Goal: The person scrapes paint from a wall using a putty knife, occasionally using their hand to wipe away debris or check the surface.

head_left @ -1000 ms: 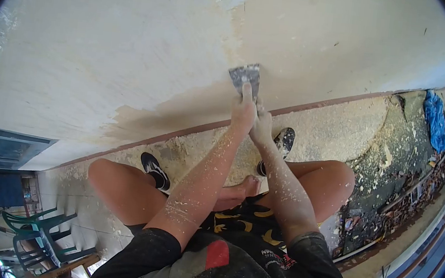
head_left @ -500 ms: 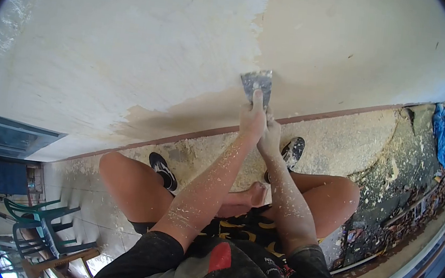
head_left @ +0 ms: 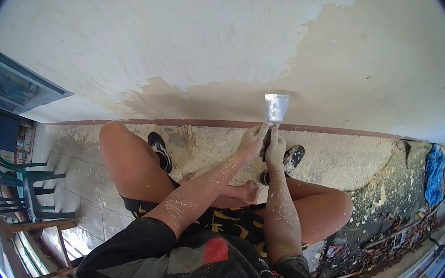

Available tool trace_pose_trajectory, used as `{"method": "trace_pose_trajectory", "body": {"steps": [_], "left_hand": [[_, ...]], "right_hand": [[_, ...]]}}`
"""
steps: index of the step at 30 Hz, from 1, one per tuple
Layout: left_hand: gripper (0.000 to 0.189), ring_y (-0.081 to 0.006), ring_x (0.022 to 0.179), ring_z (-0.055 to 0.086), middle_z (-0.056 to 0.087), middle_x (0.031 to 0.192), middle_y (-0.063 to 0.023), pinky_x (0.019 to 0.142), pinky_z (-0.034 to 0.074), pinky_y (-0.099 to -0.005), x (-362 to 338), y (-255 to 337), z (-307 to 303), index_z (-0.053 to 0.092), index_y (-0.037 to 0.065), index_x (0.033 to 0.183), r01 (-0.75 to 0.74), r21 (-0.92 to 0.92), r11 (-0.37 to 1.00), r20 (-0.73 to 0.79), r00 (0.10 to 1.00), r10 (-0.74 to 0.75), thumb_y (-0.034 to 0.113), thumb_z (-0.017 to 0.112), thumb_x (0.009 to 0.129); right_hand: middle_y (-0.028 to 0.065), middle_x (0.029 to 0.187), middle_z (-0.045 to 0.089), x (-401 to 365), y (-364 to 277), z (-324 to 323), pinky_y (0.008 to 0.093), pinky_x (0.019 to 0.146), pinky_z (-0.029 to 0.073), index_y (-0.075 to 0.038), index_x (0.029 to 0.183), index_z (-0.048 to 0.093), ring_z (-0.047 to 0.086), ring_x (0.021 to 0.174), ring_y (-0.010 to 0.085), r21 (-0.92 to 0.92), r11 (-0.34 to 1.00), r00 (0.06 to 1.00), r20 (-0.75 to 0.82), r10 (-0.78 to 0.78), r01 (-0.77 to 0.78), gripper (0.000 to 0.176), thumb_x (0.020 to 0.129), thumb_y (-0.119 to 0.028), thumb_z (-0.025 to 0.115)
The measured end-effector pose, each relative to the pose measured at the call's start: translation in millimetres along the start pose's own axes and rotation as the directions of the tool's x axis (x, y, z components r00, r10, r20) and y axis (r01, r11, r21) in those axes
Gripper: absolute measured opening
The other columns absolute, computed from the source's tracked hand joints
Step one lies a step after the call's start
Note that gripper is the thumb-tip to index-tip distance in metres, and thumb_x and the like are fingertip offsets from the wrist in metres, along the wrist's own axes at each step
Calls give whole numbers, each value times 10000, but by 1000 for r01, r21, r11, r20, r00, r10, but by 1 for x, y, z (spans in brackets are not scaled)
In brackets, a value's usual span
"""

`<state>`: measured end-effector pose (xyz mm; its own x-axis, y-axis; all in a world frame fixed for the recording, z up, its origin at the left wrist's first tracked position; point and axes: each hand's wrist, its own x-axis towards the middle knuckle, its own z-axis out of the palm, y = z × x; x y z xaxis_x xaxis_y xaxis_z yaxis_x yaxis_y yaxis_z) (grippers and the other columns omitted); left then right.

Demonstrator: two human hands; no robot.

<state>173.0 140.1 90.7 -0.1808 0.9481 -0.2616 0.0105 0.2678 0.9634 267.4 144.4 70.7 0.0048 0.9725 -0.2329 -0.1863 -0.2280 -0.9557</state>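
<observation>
A metal putty knife points away from me, its wide blade close to the lower part of the wall. My left hand grips its dark handle from the left side. On the handle's other side my right hand is closed round it too. The wall has a pale, whitish coating at the left and a bare beige patch with a ragged edge at the right and along the bottom. Dust and flakes cover both forearms. Whether the blade touches the wall, I cannot tell.
Scrapings cover the floor along the wall. Two shoes rest by my legs. Green chairs and a wooden frame stand at the left, below a window. Blue plastic and debris lie at the right.
The putty knife and both hands have come down the wall towards me and a little to the right. The blade now shows bright instead of dark. The view has tilted up slightly.
</observation>
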Motion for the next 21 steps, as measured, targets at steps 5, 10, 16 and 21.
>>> {"method": "trace_pose_trajectory", "body": {"steps": [5, 10, 16, 21], "left_hand": [[385, -295, 826, 631, 653, 857, -173, 775, 475, -364, -48, -96, -113, 641, 8, 958, -13, 471, 882, -117, 990, 77, 363, 521, 868], [411, -402, 1128, 461, 457, 1234, -255, 935, 389, -434, -48, -27, -111, 531, -1, 1140, -424, 711, 562, -54, 763, 644, 247, 572, 815], [742, -493, 1317, 143, 161, 1404, -347, 1041, 174, -579, 22, 162, -165, 241, -89, 1351, -357, 934, -5, -4, -25, 1000, 396, 521, 864], [776, -522, 1310, 105, 158, 1395, -362, 1051, 128, -585, 61, 196, -209, 209, -126, 1346, -208, 976, -69, 62, -38, 997, 484, 396, 904]], "right_hand": [[10, 510, 451, -9, -16, -22, 235, 358, 336, -100, 632, 431, 433, 376, 111, 3, 1000, 994, -109, 11, -11, 429, 916, -416, 479], [26, 508, 422, 0, -61, -15, 259, 374, 355, -95, 668, 411, 432, 393, 136, 338, 918, 929, -362, -77, 208, 365, 875, -348, 573], [42, 535, 437, -45, -136, -12, 279, 407, 378, -74, 716, 427, 434, 411, 152, 410, 817, 893, -367, -259, 406, 317, 904, -312, 522], [60, 564, 432, -113, -211, -25, 312, 433, 370, -73, 761, 454, 419, 430, 192, 458, 724, 855, -330, -400, 515, 328, 915, -363, 458]]}}
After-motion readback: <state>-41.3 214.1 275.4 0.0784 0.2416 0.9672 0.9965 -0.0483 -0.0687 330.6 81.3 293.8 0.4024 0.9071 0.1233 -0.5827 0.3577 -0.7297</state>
